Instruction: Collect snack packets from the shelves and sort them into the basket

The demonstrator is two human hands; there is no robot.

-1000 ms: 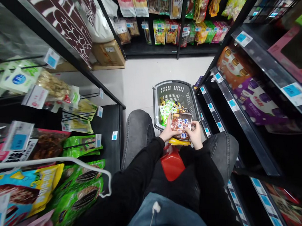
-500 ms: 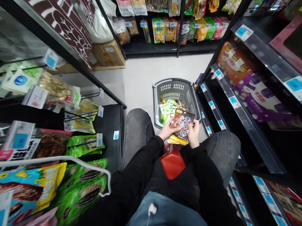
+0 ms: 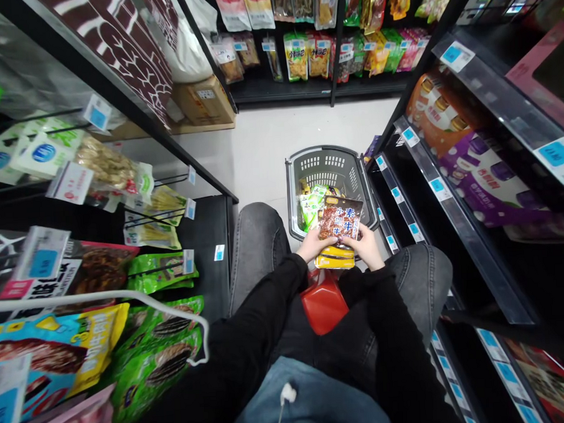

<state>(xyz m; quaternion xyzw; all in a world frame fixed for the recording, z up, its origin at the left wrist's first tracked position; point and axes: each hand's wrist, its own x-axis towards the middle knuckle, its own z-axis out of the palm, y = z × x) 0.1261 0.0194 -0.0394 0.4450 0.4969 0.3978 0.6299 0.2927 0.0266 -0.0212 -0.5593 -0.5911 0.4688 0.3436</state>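
Note:
Between my knees, above the near rim of a grey shopping basket [image 3: 327, 156], I hold a brown snack packet [image 3: 334, 218] with white and blue lettering. My left hand [image 3: 312, 244] grips its lower left side, the thumb across its front. At the lower right my right hand [image 3: 366, 246] is closed on the same packet. A yellow packet [image 3: 335, 258] shows just below and behind the brown one, held together with it. Inside the basket lie several green-and-white packets [image 3: 313, 204], partly hidden by the brown packet.
A red pouch [image 3: 324, 303] is at my lap. Shelves with hanging snack bags [image 3: 167, 354] stand close on the left. Shelf rails with price tags [image 3: 437, 186] and purple boxes [image 3: 486, 177] line the right. A cardboard box [image 3: 207, 102] sits ahead on the left.
The brown packet has turned more upright and shifted up slightly, showing more of the yellow packet beneath. My right hand has moved down from its upper right edge to its lower side.

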